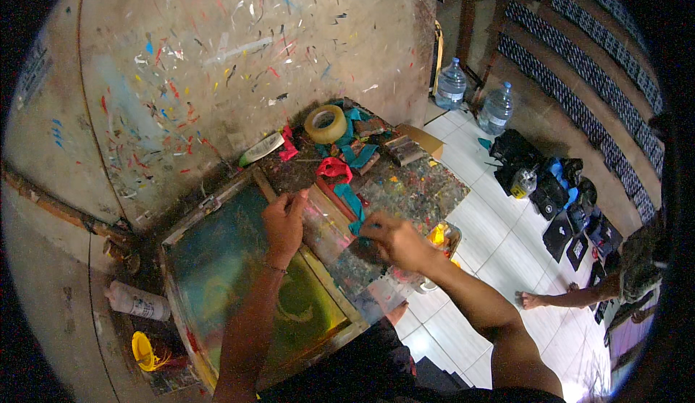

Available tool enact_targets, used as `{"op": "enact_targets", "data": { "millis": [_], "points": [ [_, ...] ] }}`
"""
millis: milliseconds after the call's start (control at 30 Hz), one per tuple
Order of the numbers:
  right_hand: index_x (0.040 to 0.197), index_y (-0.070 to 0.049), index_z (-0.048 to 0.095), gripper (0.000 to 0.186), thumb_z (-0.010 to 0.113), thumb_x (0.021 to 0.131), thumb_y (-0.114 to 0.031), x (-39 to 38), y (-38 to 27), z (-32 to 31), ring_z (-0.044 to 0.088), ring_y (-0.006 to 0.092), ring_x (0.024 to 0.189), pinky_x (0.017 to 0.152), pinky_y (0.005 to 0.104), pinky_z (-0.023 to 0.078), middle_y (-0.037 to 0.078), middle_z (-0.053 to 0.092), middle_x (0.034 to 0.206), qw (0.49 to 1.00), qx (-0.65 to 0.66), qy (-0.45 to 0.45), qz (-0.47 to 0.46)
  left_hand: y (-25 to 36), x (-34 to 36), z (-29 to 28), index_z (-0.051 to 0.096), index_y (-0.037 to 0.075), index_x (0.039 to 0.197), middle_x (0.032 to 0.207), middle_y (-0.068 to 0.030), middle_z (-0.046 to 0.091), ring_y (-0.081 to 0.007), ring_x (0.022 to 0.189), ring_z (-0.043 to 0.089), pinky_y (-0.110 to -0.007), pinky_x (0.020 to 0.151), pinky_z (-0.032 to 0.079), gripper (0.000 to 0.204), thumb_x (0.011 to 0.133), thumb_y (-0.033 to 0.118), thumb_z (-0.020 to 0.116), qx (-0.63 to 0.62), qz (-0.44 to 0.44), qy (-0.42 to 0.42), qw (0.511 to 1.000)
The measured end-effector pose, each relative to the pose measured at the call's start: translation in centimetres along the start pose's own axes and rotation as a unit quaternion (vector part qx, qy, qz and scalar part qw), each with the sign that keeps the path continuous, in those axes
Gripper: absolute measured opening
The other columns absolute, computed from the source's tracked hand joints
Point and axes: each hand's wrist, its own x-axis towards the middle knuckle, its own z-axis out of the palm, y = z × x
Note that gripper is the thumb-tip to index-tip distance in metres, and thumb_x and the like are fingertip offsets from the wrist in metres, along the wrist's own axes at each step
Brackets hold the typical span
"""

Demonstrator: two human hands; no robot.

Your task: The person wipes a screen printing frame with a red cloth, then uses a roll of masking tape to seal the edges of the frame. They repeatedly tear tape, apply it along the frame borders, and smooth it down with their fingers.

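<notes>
Curling: left hand [284, 225] over framed screen [221, 247] | right hand [397, 241] near teal strip [350, 199] (grips: can't tell)

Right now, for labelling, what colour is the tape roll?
The tape roll is pale yellowish, head view.

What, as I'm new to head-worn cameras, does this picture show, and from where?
There is no machine: these are a person's bare hands, seen from a wide fisheye camera worn on the head, which bends straight edges. The left hand appears over the edge of a framed panel; the right hand is over the paint-stained table. Farther back lie a tape roll, red scraps and turquoise strips. What the curled fingers hold, if anything, is unclear.
</notes>
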Motion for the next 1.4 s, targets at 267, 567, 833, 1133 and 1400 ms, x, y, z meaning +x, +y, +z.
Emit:
{"op": "enact_targets", "data": {
  "millis": [267,567,833,1133,1400],
  "points": [
    [0.131,-0.003,0.058,0.052,0.061,0.079,-0.001,4.0,-0.1,1.6,0.057,0.0432,0.111,0.093,0.0466,0.051,0.026,0.054,0.121,0.995,-0.040,0.097,0.004,0.8,-1.9,1.3,0.068,0.000,0.080,0.065,-0.0042,0.061,-0.0111,0.062,0.051,-0.034,0.056,0.041,0.036,0.094,0.033,0.067,-0.050,0.025,-0.007,0.998],
    [0.130,-0.004,0.059,0.052,0.064,0.078,-0.002,-2.6,1.0,2.9,0.057,0.0396,0.111,0.098,0.0454,0.050,0.021,0.054,0.123,0.990,-0.111,0.053,-0.064,-1.8,-0.9,-0.5,0.068,-0.001,0.081,0.069,0.0012,0.059,-0.0086,0.064,0.047,-0.031,0.056,0.038,0.038,0.096,0.034,0.066,-0.101,-0.049,0.067,0.991],
    [0.108,0.001,0.072,0.028,0.061,0.081,0.000,-2.7,8.0,-0.9,0.067,0.0283,0.088,0.079,0.0380,0.054,0.018,0.069,0.096,0.977,0.030,0.130,0.166,-1.2,-3.0,1.1,0.065,0.000,0.101,0.088,-0.0128,0.066,-0.0287,0.078,0.061,-0.042,0.074,0.049,0.025,0.091,0.023,0.071,0.074,0.126,-0.004,0.989],
    [0.110,-0.004,0.074,0.031,0.065,0.081,-0.008,-1.6,10.8,1.3,0.071,0.0246,0.089,0.085,0.0382,0.054,0.019,0.074,0.100,0.945,0.213,0.107,0.225,-3.0,-9.0,3.0,0.064,0.005,0.097,0.100,-0.0096,0.062,-0.0299,0.103,0.061,-0.044,0.090,0.049,0.026,0.077,0.013,0.078,0.135,0.440,-0.202,0.864],
    [0.099,0.001,0.073,0.027,0.060,0.075,0.000,1.3,8.4,8.0,0.068,0.0407,0.088,0.079,0.0451,0.053,0.026,0.068,0.093,0.988,0.030,0.010,0.148,-4.0,-11.3,2.0,0.059,0.002,0.097,0.103,-0.0147,0.057,-0.0393,0.117,0.057,-0.055,0.110,0.041,0.017,0.083,0.002,0.067,0.165,0.363,-0.275,0.875]
  ]
}}
